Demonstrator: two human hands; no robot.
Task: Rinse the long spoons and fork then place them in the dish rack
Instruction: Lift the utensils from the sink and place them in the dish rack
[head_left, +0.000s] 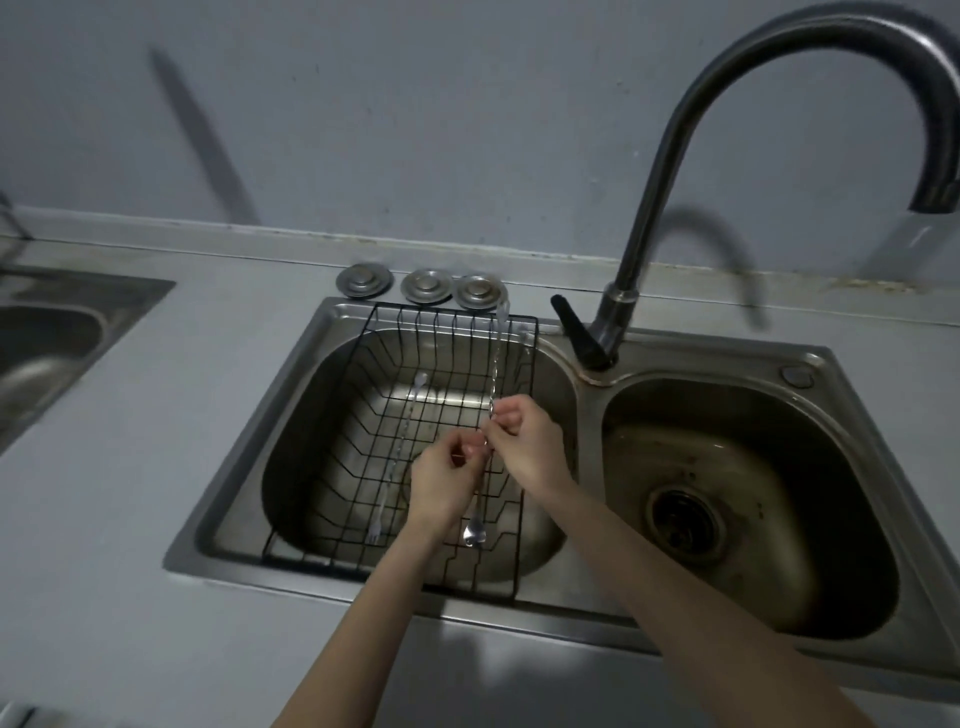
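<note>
Both hands were over the left basin of the double sink (550, 605), above the black wire rack (363, 374) that sat in that basin. Right hand (524, 447): grip closed by fingertips on the twisted stem of a long spoon (496, 364), near mid-length. Left hand (441, 486): grip also closed, pinching the same stem just below the right hand. The spoon ran steeply from the rack's far rim down toward the near side; one bowl end (472, 532) showed below the left hand, and the other end lay at the far rim, blurred. A fork (400, 447) with the same twisted stem lay in the rack, left of the hands and not touched, tines toward the near edge. Whether a second spoon was in the rack could not be told. The faucet (737, 98) arched to the right, its spout at the frame's right edge, well apart from the hands. Three round metal plugs (423, 285) sat in a row on the grey surface (156, 493) behind the left basin. The right basin held only its drain (683, 522).
</note>
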